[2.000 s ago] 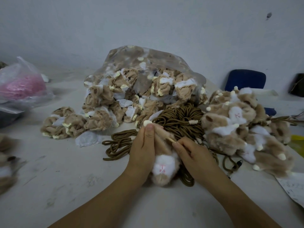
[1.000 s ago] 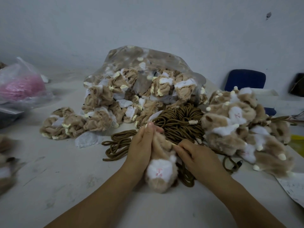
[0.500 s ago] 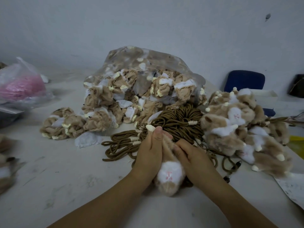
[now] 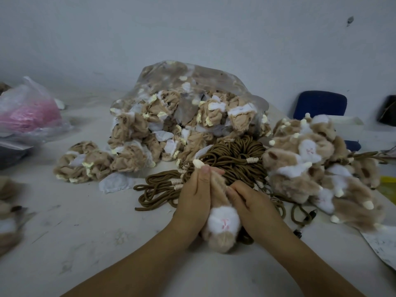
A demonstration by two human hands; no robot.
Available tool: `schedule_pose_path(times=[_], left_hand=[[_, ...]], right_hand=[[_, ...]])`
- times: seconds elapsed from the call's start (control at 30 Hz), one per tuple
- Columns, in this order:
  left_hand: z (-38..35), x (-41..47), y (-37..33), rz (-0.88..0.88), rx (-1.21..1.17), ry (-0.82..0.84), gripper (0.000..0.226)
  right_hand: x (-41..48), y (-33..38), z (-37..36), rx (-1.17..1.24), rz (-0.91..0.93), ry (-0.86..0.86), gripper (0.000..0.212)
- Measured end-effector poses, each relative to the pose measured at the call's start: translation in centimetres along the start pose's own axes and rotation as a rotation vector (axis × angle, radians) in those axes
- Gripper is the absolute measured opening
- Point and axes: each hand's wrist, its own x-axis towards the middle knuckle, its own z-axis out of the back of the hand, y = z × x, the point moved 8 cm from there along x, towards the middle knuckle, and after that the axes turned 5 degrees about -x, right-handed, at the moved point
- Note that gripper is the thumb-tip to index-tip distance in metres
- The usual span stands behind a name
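Both hands are on the same thing here. Our left hand [image 4: 196, 202] lies along the left side of one plush toy [image 4: 221, 224] with the fingers wrapped round it, and our right hand [image 4: 251, 202] has its fingers curled in against the toy's right side, so it's squeezed between the two. The toy sits low on the table [image 4: 85, 243], right in front of us. Its long axis runs straight away from us: the white face with the little pink mark points back at us, and the tan far end sits up by our left fingertips. One cream tip [image 4: 198, 163] pokes out just past them.

Just behind the hands, and partly under them, is one tangled bundle of brown cords [image 4: 235, 155], too many strands to count. Behind that is one clear bag [image 4: 192, 93] stuffed with floppy tan skins, and a few more skins [image 4: 85, 161] are spilled to its left. A heap of finished plush toys [image 4: 310, 159] sits on the right, touching the cords; we can't get a clean count. Further out are one bag of pink stuff [image 4: 27, 112] at far left and one blue chair [image 4: 320, 105] at back right.
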Motion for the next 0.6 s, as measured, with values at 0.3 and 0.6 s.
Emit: schedule_pose_path(times=[0.3, 0.6], left_hand=[[0.9, 0.1, -0.2, 0.075, -0.087, 0.011, 0.064], [-0.8, -0.1, -0.6, 0.071, -0.074, 0.114, 0.062]], right_hand=[[0.0, 0.2, 1.2, -0.149, 0.071, 0.01, 0.042], [0.0, 0.2, 1.3, -0.116, 0.073, -0.018, 0.038]])
